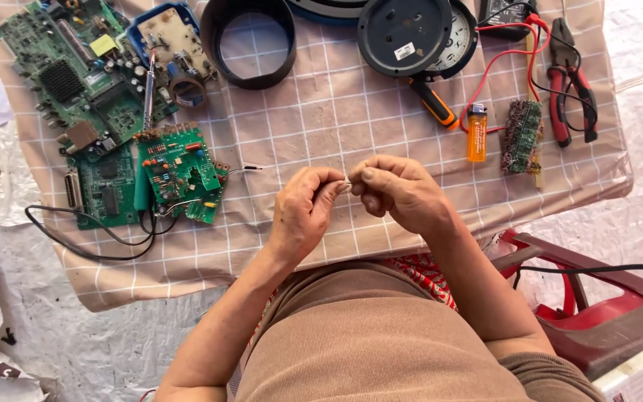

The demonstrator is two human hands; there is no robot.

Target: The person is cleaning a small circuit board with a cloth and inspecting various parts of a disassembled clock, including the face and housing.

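Seated at a low table draped in a pink checked cloth (321,119), we work over a spread of salvaged electronics. Largest of the lot, a green main circuit board (76,71) fills the cloth's far left corner, with a smaller green board (180,171) just below it near the left edge and a black cable (83,238) looping off the near left edge. Along the far edge lie a black plastic ring (248,41) and a round clock housing (414,33). Red-handled pliers (571,85) rest at the far right corner, crossed by red and black test leads (519,56). Beside them sit a small component-studded board (522,134), an orange lighter (476,132) and an orange-handled screwdriver (434,104).

At the middle of the near edge our left hand (303,212) and right hand (400,190) meet above the cloth, both closed in a fingertip pinch on a tiny metal part (347,184), seemingly a wire end or component lead; it is too small to name surely. A thin wire (243,170) runs from the smaller board toward the hands.

We judge this the fine step of preparing that lead, twisting or straightening it between the fingertips. The next move would call for a steady grip and small motion, keeping the part from slipping onto the cluttered cloth.
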